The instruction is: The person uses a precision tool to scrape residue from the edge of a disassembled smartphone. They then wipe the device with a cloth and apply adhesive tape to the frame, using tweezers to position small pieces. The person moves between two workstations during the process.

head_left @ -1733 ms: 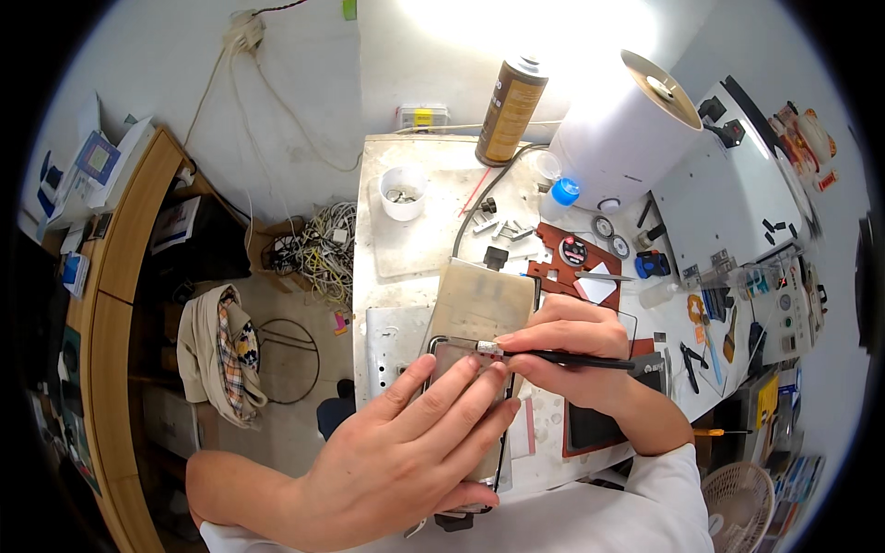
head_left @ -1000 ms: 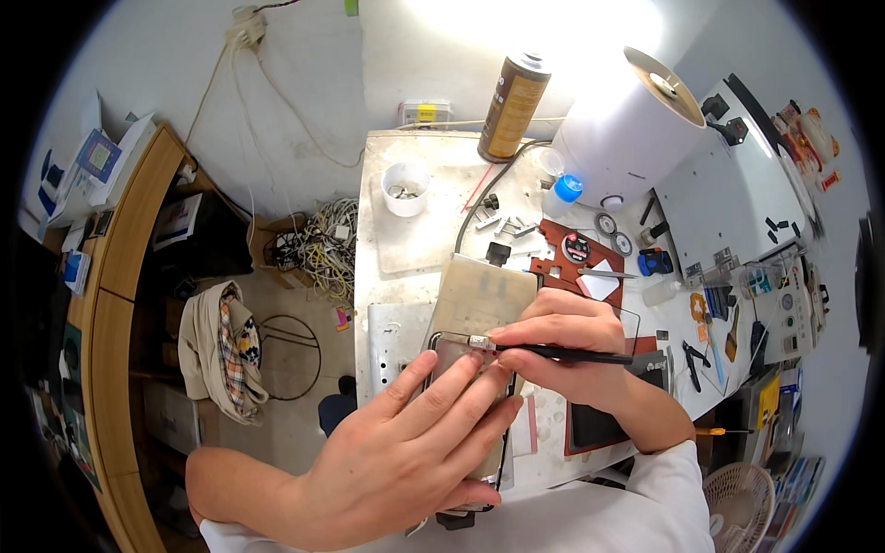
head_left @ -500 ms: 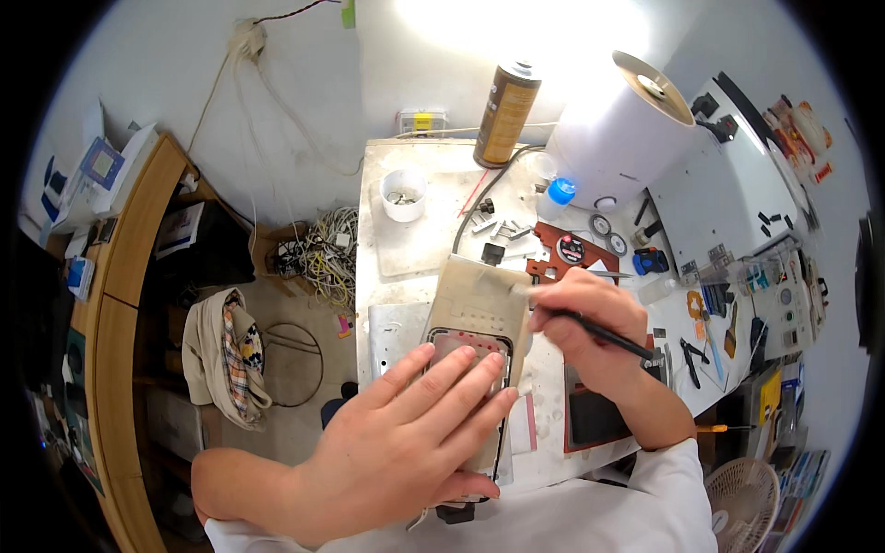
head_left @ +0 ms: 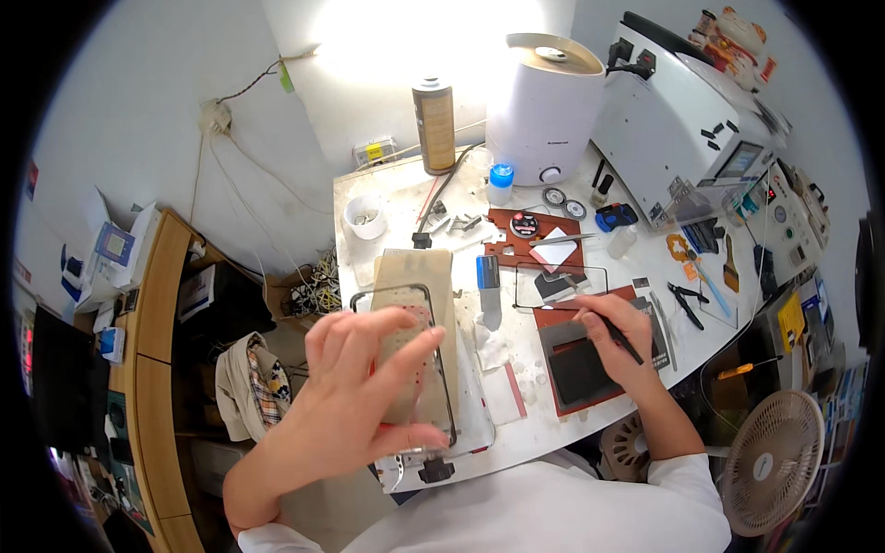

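A beige flat holder (head_left: pixel 417 267) lies at the left of the workbench. On it rests a black-edged phone frame (head_left: pixel 446 396), with a perforated pinkish area inside partly covered by my left hand. My left hand (head_left: pixel 359 387) hovers over the frame, fingers spread and curved, thumb apart, nothing visible in it. At the right, my right hand (head_left: pixel 616 339) grips a slim black-handled tool (head_left: pixel 623 341) like a pen. Its thin tip points left, near a thin black rectangular frame (head_left: pixel 606 276); whether they touch I cannot tell. Below lies a dark flat panel (head_left: pixel 585 373) on a reddish-brown mat.
A white cup (head_left: pixel 365 217), a spray can (head_left: pixel 435 129), a blue-capped bottle (head_left: pixel 500 184) and a white humidifier-like cylinder (head_left: pixel 544 115) stand along the back. Tweezers (head_left: pixel 562 239) lie on a brown plate. Pliers (head_left: pixel 687 302) and a white machine (head_left: pixel 673 129) are at the right.
My right hand has moved right, away from the holder, with the black-handled tool. My left hand has lifted off the phone frame and its fingers have spread. The view has swung right.
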### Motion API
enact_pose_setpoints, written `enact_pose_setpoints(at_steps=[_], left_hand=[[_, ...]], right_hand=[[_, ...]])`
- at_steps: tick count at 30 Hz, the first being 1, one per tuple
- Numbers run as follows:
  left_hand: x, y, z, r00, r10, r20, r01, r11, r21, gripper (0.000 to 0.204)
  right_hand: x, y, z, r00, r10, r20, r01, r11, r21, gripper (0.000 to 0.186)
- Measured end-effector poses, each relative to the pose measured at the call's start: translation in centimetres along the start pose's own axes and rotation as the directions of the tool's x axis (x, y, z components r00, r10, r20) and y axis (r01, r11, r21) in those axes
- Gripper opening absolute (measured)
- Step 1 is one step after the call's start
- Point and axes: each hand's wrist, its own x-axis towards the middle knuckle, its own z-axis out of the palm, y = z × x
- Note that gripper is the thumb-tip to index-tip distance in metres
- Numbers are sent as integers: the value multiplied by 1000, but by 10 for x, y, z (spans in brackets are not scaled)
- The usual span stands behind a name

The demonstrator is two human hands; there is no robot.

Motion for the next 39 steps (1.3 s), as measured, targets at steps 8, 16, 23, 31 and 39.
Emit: enact_pose_setpoints(at_steps=[8, 16, 23, 31, 39], left_hand=[[20, 17, 16, 981, -16, -191, 48, 985, 168, 94], [18, 0, 15, 887, -128, -444, 76, 988, -133, 52], [-21, -22, 9, 679, -492, -545, 80, 787, -612, 18], [-78, 49, 7, 799, -450, -399, 147, 790, -595, 37], [-54, 156, -17, 971, 216, -105, -149, 203, -968, 21]], right_hand=[[23, -97, 51, 904, 80, 421, -371, 636, 676, 35], [32, -113, 70, 882, 214, 421, -463, 563, 685, 19], [20, -116, 78, 978, -17, 210, -81, 889, 450, 15], [-14, -69, 54, 973, -192, -130, 191, 981, -19, 30], [-62, 35, -46, 995, -97, -14, 71, 814, -577, 27]])
